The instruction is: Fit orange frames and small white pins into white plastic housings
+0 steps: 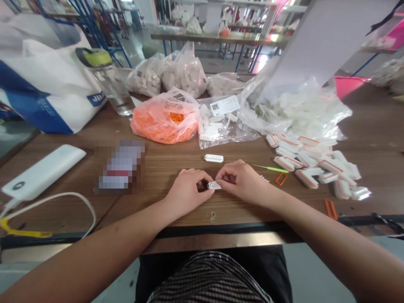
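"Pinching what, exactly, above that brown wood-grain table (164, 168)?"

"A small white rectangular plastic piece (213, 185), right between the two hands. The left hand (186, 191) and the right hand (240, 181) both have their fingers curled and pressed together on it."

"Anything close to them?"

"A second small white plastic piece (213, 158) lies just ahead, not touching either hand. Off the right hand's fingers sits a thin green-handled metal needle (271, 169), near a small orange rectangular plastic frame (281, 179)."

"And farther along the table?"

"A loose heap of white pieces with orange edges (311, 166) on the right, then a clear plastic bag of white pieces (221, 130) beside a clear plastic bag of orange pieces (164, 122)."
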`<state>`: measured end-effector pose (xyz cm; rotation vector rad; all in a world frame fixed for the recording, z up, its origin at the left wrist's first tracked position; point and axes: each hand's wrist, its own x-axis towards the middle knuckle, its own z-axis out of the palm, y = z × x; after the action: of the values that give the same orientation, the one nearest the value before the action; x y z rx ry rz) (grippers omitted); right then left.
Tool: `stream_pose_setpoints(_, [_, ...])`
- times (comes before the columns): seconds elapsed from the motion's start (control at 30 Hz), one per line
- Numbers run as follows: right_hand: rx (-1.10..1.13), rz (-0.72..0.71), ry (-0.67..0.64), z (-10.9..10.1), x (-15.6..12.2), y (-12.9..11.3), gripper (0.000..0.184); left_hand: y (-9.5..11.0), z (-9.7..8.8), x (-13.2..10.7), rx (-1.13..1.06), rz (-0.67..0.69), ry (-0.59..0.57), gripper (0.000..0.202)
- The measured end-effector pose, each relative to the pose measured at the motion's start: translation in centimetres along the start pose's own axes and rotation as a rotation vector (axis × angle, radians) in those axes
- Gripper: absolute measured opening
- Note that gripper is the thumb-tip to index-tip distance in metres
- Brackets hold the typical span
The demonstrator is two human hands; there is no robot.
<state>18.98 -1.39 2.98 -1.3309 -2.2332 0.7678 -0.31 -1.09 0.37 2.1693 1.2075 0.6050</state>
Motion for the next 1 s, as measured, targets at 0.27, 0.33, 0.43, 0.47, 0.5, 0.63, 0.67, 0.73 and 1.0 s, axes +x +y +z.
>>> stream_pose_setpoints(0.27, [-0.086, -0.047, -0.007, 0.2, 0.3, 0.3, 0.012, 0.0, -0.1, -0.1, -0.006, -0.003, 0.002, 0.009])
stream_pose_setpoints(0.33, [-0.127, -0.066, -0.002, 0.3, 0.4, 0.2, 0.011, 0.0, -0.1, -0.1, -0.007, -0.005, 0.001, 0.008])
stream_pose_setpoints(0.43, [-0.195, -0.124, -0.005, 0.4, 0.4, 0.0, 0.011, 0.1, -0.1, -0.1, -0.004, -0.002, 0.003, 0.007])
stream_pose_setpoints(0.47, [-0.226, -0.152, -0.016, 0.3, 0.4, -0.2, 0.013, 0.1, -0.1, -0.1, -0.003, -0.004, 0.005, 0.007])
stream_pose_setpoints(0.5, [-0.264, -0.180, -0.028, 0.2, 0.3, -0.3, 0.015, 0.2, -0.1, -0.1, -0.003, -0.010, 0.006, 0.007])
stream_pose_setpoints(0.63, [-0.377, -0.223, -0.027, -0.4, -0.2, -0.8, 0.023, 0.3, 0.0, 0.0, -0.007, -0.034, 0.009, 0.007])
stream_pose_setpoints(0.67, [-0.382, -0.223, -0.010, -0.4, -0.4, -0.9, 0.023, 0.3, 0.0, 0.0, -0.007, -0.036, 0.011, 0.007])
stream_pose_setpoints(0.73, [-0.391, -0.234, 0.018, -0.3, -0.7, -1.0, 0.023, 0.2, 0.0, 0.0, -0.004, -0.033, 0.012, 0.007])
stream_pose_setpoints(1.0, [-0.340, -0.207, 0.080, -0.4, -1.5, -0.5, 0.024, 0.0, 0.0, 0.1, 0.012, -0.008, 0.009, 0.008])
